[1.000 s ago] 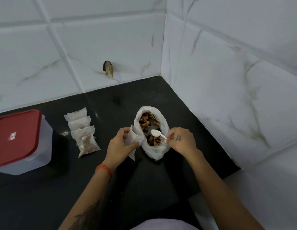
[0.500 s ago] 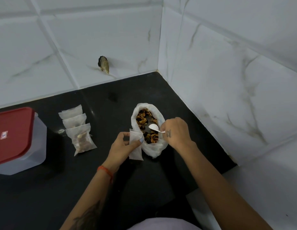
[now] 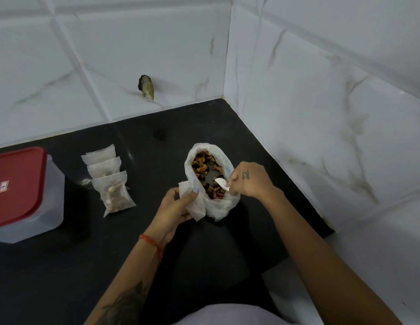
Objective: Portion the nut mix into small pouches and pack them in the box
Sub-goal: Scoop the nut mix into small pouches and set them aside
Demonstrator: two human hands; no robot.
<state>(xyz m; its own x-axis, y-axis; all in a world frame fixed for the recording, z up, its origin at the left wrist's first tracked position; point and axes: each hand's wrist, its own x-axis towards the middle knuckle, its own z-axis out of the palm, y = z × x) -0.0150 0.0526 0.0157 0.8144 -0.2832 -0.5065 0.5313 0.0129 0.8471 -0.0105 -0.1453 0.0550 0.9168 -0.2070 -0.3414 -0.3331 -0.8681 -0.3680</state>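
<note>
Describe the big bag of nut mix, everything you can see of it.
The bag of nut mix is white, thin and crinkled, likely plastic, with its rim rolled down and mouth open. It stands on the black counter near the tiled corner, holding brown and dark pieces. A white spoon, gripped by the right hand, dips inside. The empty pouch in the left hand touches its side.

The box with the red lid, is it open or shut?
Shut: the red lid lies flat on the box.
</note>
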